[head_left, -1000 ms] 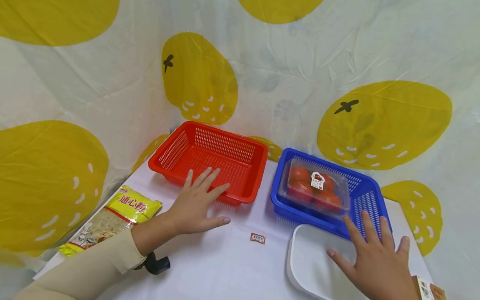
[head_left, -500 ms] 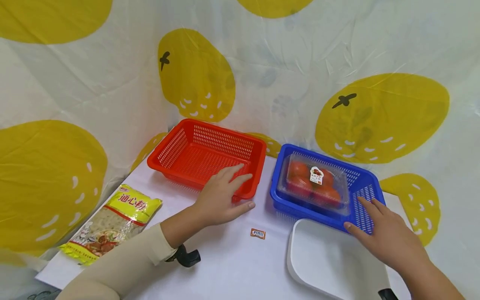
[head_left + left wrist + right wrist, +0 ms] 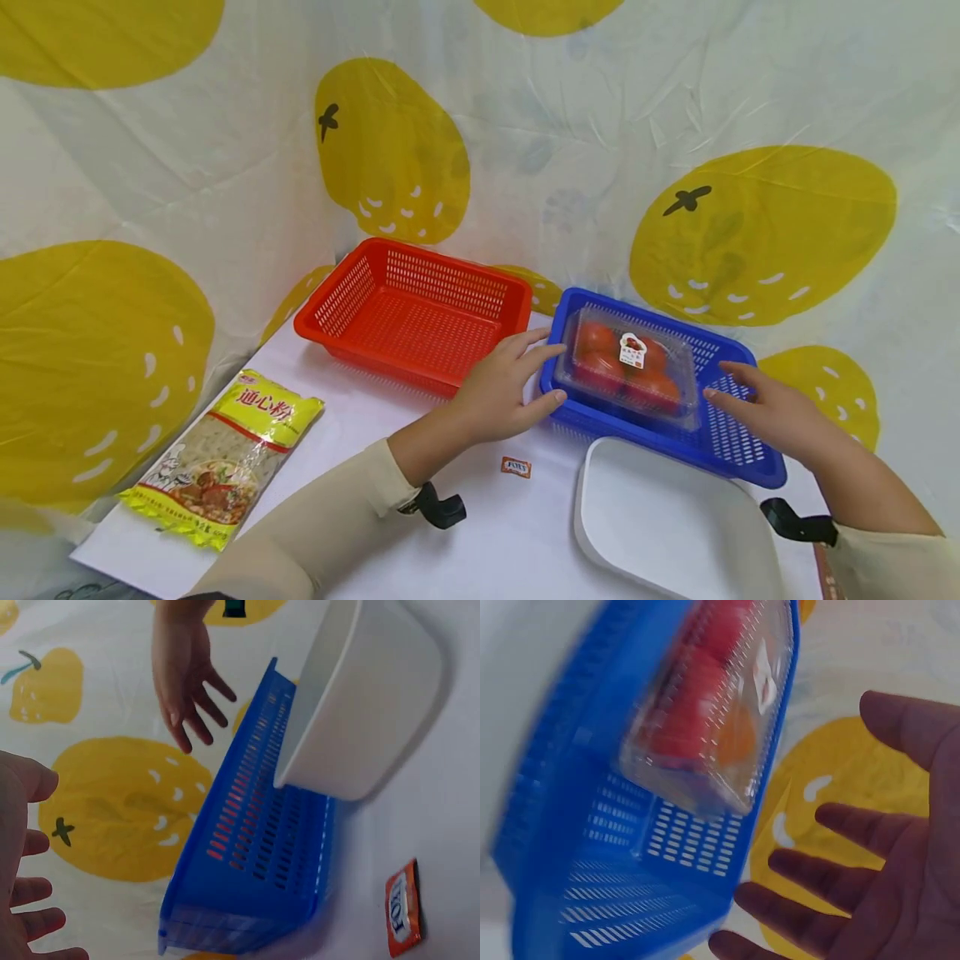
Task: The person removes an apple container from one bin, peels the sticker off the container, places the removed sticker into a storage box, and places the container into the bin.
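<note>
A clear plastic box of tomatoes [image 3: 633,371] with a white label sits in the left part of a blue perforated basket [image 3: 675,322]. My left hand [image 3: 498,387] is over the gap between a red basket [image 3: 420,321] and the blue one, fingers extended, fingertips near the blue rim. Over the blue basket's right end, my right hand [image 3: 783,412] holds nothing, its fingers spread in the right wrist view and apart from the tomato box [image 3: 697,712]. In the left wrist view, the fingers of my left hand [image 3: 22,885] are loose beside the blue basket [image 3: 225,904].
A white plastic tub [image 3: 667,508] stands in front of the blue basket. One small orange candy packet [image 3: 516,467] lies at mid-table. A yellow bag of macaroni [image 3: 225,454] lies at the left. Behind the table hangs a curtain [image 3: 555,167] printed with yellow fruit.
My left hand has moved right from the red basket toward the blue one. My right hand has moved from over the white tub up to the blue basket's right end.
</note>
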Available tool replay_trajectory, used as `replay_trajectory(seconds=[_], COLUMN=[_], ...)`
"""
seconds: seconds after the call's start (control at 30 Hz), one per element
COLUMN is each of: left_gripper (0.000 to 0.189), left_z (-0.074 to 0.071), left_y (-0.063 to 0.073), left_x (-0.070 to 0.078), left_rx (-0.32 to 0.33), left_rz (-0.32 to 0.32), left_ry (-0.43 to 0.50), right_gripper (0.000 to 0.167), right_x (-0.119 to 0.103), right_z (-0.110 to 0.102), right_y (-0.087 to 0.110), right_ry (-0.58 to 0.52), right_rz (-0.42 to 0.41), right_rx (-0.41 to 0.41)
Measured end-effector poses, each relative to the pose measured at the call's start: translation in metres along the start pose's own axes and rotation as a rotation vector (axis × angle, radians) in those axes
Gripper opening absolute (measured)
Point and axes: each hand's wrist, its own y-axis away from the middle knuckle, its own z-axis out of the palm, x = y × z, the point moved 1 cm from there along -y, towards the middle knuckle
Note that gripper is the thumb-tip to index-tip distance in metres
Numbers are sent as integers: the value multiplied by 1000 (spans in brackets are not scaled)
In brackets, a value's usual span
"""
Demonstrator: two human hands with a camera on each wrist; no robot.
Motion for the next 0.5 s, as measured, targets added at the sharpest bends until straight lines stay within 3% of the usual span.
replay_trajectory(seconds=[0.2, 0.5], left_gripper=[61, 58], left_z=[13, 34], left_y=[-11, -14], left_x=[4, 10], left_rx=[15, -6], left_rz=[-35, -59], left_ry=[73, 245], right_gripper=[84, 76], right_x=[6, 42], right_z=[-16, -18], right_y=[-19, -53], right_ry=[-139, -355], right_rz=[-9, -99], right_rx=[-92, -182])
